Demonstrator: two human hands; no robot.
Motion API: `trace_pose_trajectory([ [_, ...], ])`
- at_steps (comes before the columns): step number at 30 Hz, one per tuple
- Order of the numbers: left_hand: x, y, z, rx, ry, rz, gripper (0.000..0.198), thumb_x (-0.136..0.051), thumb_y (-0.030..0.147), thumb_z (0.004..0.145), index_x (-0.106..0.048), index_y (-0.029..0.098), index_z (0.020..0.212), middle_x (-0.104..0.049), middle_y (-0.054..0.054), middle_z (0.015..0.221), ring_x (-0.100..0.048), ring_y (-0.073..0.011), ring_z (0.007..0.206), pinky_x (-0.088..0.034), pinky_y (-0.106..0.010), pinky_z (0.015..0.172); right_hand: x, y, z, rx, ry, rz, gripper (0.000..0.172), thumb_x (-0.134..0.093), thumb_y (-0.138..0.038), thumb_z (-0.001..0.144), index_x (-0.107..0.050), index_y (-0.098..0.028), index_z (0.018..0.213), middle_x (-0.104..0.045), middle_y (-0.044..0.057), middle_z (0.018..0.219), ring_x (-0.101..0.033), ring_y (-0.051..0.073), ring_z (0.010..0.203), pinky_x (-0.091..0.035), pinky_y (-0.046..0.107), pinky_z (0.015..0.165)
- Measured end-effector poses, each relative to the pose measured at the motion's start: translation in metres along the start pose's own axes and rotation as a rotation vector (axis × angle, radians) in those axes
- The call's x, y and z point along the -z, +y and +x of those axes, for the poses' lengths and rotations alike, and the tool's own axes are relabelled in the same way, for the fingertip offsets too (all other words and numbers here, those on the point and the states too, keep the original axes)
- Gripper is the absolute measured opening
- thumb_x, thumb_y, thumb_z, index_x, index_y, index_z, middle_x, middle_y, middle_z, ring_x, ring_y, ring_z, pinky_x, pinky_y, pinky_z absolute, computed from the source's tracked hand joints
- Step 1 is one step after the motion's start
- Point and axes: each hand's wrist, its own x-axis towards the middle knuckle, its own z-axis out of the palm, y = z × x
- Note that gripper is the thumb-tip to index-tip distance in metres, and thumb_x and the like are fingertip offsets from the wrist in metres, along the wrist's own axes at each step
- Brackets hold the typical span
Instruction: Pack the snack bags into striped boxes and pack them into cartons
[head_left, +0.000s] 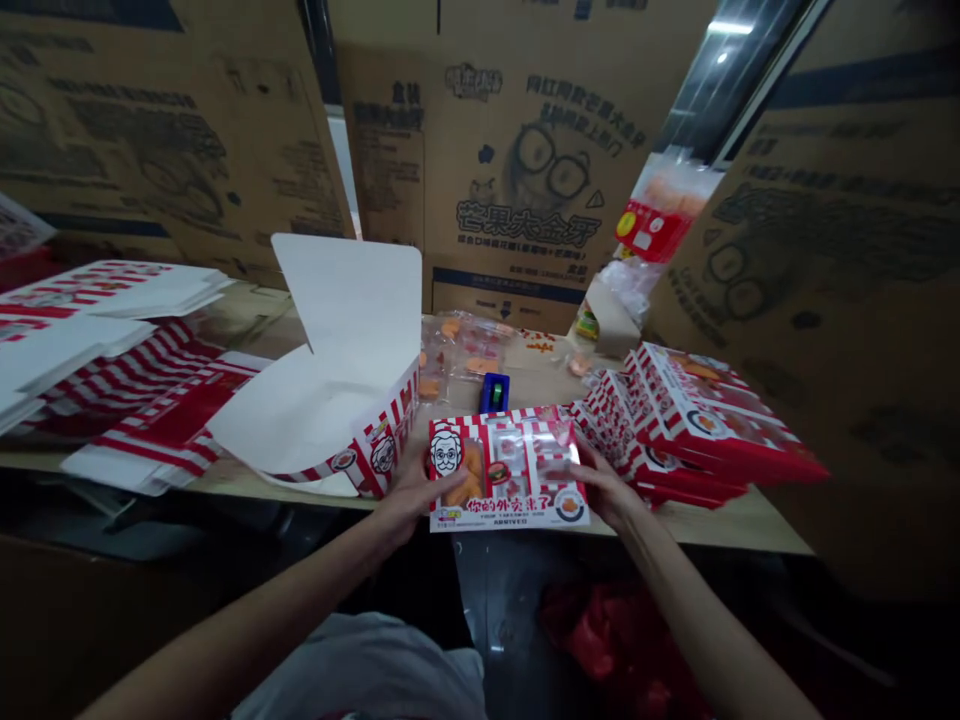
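Observation:
A red-and-white snack box (517, 465) with a printed face and windowed front is held at the table's front edge. My left hand (414, 490) grips its left end, thumb over the front. Around its right end my right hand (609, 488) is closed. Just left of it stands an open striped carton (315, 420) with its white flap raised; its visible inside is plain white. Behind the held box lies a small blue object with a green middle (494, 392). To the right, similar snack boxes (697, 410) are stacked at a tilt.
Flattened striped cartons (97, 330) are piled at the left. Clear packets with orange pieces (472, 345) lie behind on the table (776, 525). A red-labelled bag (660, 215) stands at the back right. Large cardboard boxes (517, 150) wall off the back and right.

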Motion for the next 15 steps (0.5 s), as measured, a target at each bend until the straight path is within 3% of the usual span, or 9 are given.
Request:
trace_pose_trajectory([
  [4, 0.027, -0.036, 0.027, -0.334, 0.08, 0.447, 0.105, -0.088, 0.046, 0.049, -0.04, 0.022, 0.139, -0.045, -0.015, 0.144, -0.037, -0.038, 0.137, -0.029, -0.057, 0.114, 0.013, 0.013, 0.016, 0.13, -0.116, -0.07, 0.105, -0.085, -0.01, 0.046, -0.044, -0.037, 0.14, -0.041, 0.002, 0.15, -0.039, 0.029, 0.138, -0.038, 0.045, 0.11],
  [6, 0.039, -0.052, 0.033, -0.44, 0.063, 0.601, 0.112, -0.089, 0.046, 0.046, -0.036, 0.024, 0.143, -0.031, -0.015, 0.153, -0.021, -0.0394, 0.144, -0.016, -0.057, 0.118, 0.02, 0.025, 0.021, 0.107, -0.142, -0.114, 0.109, -0.087, -0.009, 0.044, -0.044, -0.037, 0.141, -0.033, 0.001, 0.155, -0.031, 0.027, 0.142, -0.034, 0.044, 0.113],
  [9, 0.05, -0.065, 0.035, -0.463, -0.018, 0.645, 0.129, -0.089, 0.048, 0.045, -0.018, 0.025, 0.151, -0.015, -0.015, 0.159, -0.005, -0.0393, 0.147, -0.007, -0.057, 0.119, 0.031, 0.043, 0.023, 0.047, -0.174, -0.107, 0.111, -0.09, -0.016, 0.044, -0.042, -0.037, 0.142, -0.034, 0.002, 0.155, -0.028, 0.027, 0.143, -0.032, 0.044, 0.114],
  [12, 0.051, -0.066, 0.034, -0.417, -0.078, 0.562, 0.141, -0.088, 0.05, 0.048, 0.003, 0.024, 0.153, -0.01, -0.019, 0.16, -0.005, -0.0404, 0.147, -0.008, -0.058, 0.118, 0.035, 0.059, 0.02, 0.074, -0.234, -0.031, 0.118, -0.093, -0.039, 0.04, -0.039, -0.035, 0.145, -0.035, 0.004, 0.154, -0.028, 0.03, 0.143, -0.032, 0.046, 0.114],
  [15, 0.044, -0.062, 0.032, -0.378, -0.031, 0.521, 0.14, -0.087, 0.049, 0.049, 0.003, 0.025, 0.153, -0.009, -0.017, 0.16, -0.006, -0.0411, 0.146, -0.008, -0.058, 0.118, 0.027, 0.07, 0.021, 0.12, -0.167, 0.095, 0.103, -0.072, -0.079, 0.051, -0.044, -0.036, 0.141, -0.034, 0.002, 0.154, -0.031, 0.03, 0.142, -0.035, 0.046, 0.112],
])
